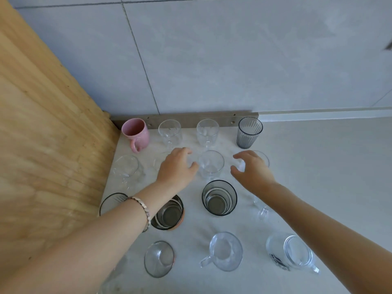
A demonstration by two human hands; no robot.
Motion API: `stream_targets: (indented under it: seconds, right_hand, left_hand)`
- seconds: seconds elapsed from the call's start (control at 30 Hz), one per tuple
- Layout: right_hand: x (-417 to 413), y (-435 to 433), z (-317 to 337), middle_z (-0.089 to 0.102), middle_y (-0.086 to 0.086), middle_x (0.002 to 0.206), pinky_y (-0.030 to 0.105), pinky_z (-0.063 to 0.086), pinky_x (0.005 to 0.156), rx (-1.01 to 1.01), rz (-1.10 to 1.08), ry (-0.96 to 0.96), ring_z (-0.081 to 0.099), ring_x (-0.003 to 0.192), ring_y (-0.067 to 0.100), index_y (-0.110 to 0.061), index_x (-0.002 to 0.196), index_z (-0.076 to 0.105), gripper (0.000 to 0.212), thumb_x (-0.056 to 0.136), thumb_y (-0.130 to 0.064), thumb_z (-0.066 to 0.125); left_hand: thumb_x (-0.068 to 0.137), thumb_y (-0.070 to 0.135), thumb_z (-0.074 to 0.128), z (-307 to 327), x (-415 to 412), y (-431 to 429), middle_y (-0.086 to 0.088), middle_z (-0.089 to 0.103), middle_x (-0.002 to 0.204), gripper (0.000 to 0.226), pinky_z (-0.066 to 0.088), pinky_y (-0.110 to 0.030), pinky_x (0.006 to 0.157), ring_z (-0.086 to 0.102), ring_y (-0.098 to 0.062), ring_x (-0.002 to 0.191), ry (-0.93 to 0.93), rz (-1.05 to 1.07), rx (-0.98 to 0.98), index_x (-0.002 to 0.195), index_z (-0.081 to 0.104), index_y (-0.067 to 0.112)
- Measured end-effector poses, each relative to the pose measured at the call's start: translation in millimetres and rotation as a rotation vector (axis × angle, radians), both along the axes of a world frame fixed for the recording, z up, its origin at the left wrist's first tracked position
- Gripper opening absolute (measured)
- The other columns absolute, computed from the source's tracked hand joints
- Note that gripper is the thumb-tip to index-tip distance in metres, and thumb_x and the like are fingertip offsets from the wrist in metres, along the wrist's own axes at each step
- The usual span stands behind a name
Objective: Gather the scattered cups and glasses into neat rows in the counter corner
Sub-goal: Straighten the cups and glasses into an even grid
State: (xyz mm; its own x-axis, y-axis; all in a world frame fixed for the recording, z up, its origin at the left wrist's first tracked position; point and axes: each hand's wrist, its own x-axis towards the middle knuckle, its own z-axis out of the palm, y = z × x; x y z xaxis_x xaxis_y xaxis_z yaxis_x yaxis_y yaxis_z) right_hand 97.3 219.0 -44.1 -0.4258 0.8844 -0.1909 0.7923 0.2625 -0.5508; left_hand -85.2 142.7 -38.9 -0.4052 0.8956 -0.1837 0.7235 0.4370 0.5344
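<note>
Right hand (252, 168): fingers curled round a clear glass (241, 165).
Handling: light, slick, breakable; hold its wall.
Left hand (177, 166): over a second glass (158, 162); grip unclear.

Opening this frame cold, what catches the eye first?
The pink mug, in the back-left corner of the white counter, is the only bright colour. Next, the left hand and right hand reach over the second row, flanking a clear glass. A grey ribbed tumbler ends the back row at right.
</note>
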Motion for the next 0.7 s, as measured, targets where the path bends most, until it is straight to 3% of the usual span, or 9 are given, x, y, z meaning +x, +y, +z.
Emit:
stream_targets:
  seconds: [0.07, 0.13, 0.27, 0.37, 0.5, 0.7]
  right_hand:
    - [-20.0, -26.8, 9.8, 0.054, 0.001, 0.133, 0.023, 0.04, 0.096, -0.028, 0.118, 0.016, 0.053, 0.119, 0.018, -0.016, 0.126, 0.058, 0.04, 0.088, -0.027, 0.06]
    - [-40.1, -52.4, 11.5, 0.05, -0.001, 0.137, 0.023, 0.039, 0.098, -0.084, 0.27, -0.005, 0.051, 0.122, 0.016, -0.018, 0.133, 0.051, 0.05, 0.086, -0.034, 0.063]
    - [-81.4, -103.4, -6.8, 0.022, 0.002, 0.153, 0.038, 0.033, 0.11, -0.212, 0.542, -0.125, 0.033, 0.136, 0.027, -0.024, 0.151, 0.01, 0.1, 0.076, -0.047, 0.071]
    - [-100.1, -127.0, -25.0, 0.015, 0.003, 0.153, 0.042, 0.038, 0.108, -0.155, 0.52, -0.201, 0.034, 0.132, 0.033, -0.025, 0.151, 0.005, 0.106, 0.073, -0.046, 0.073]
    - [-104.6, -140.9, -37.6, 0.026, 0.0, 0.144, 0.037, 0.044, 0.101, -0.099, 0.367, -0.164, 0.04, 0.126, 0.028, -0.027, 0.148, 0.013, 0.102, 0.069, -0.046, 0.075]
    - [-103.8, -153.2, -46.6, 0.025, -0.001, 0.145, 0.035, 0.042, 0.104, -0.13, 0.222, -0.131, 0.037, 0.132, 0.023, -0.017, 0.15, 0.008, 0.115, 0.065, -0.052, 0.077]
  left_hand:
    - [0.087, 0.023, 0.056, 2.8, -22.0, -32.1, -0.007, 0.052, 0.131, 0.038, 0.043, -0.039, 0.099, 0.052, -0.027, 0.118, 0.05, 0.042, 0.029, 0.123, 0.053, 0.014]
    - [0.083, 0.022, 0.058, -0.7, -43.3, -61.8, -0.008, 0.049, 0.134, 0.048, 0.041, -0.039, 0.102, 0.047, -0.027, 0.124, 0.093, 0.079, -0.068, 0.129, 0.048, 0.014]
    - [0.075, 0.038, 0.063, -15.7, -81.3, -120.9, -0.004, 0.02, 0.153, 0.085, 0.034, -0.042, 0.11, 0.026, -0.025, 0.141, 0.069, 0.124, -0.392, 0.146, 0.02, 0.025]
    - [0.072, 0.046, 0.068, -26.0, -96.2, -151.2, 0.0, 0.013, 0.155, 0.092, 0.037, -0.041, 0.108, 0.028, -0.027, 0.14, 0.009, 0.176, -0.43, 0.146, 0.014, 0.037]
    - [0.071, 0.035, 0.075, -30.1, -100.2, -163.1, -0.006, 0.039, 0.138, 0.081, 0.046, -0.037, 0.096, 0.048, -0.027, 0.122, -0.005, 0.232, -0.234, 0.139, 0.032, 0.028]
    - [0.068, 0.03, 0.076, -27.4, -98.7, -171.9, -0.005, 0.037, 0.135, 0.084, 0.05, -0.038, 0.09, 0.052, -0.025, 0.114, -0.004, 0.169, -0.323, 0.138, 0.031, 0.028]
